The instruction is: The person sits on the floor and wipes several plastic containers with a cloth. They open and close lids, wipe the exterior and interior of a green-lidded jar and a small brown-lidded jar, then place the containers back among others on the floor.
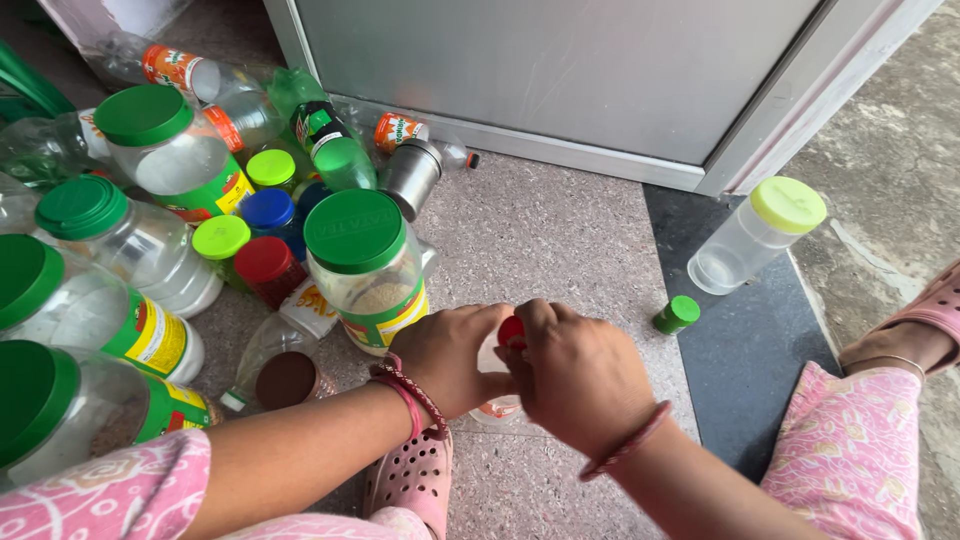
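Gripping a small bottle point(497, 405) between both hands, we see its red cap point(511, 330) poking out between them, with only a strip of the bottle's body visible below; it sits on the floor point(560, 240) near the bottom middle, just beside a pink sandal point(415, 480). Left hand point(450, 355) is curled around the bottle's side, fingers closed on it. Right hand point(580, 375) is wrapped over the top, fingertips pinched on the cap. We can't tell whether the cap is tight or loose. Just behind the hands stands a big jar point(370, 275) with a green lid, partly filled with something grainy. Left of that, toward the floor's left edge, a crowd of similar green-lidded jars point(110, 250), a brown-capped bottle point(275, 360) lying on its side, and small jars with red, blue and lime lids. A steel cup point(410, 175) lies tipped near the door point(560, 70) at the far edge. Well apart on the right: a clear jar point(755, 235) with a lime lid, tilted, and a loose green cap point(678, 314) on the dark strip of floor.
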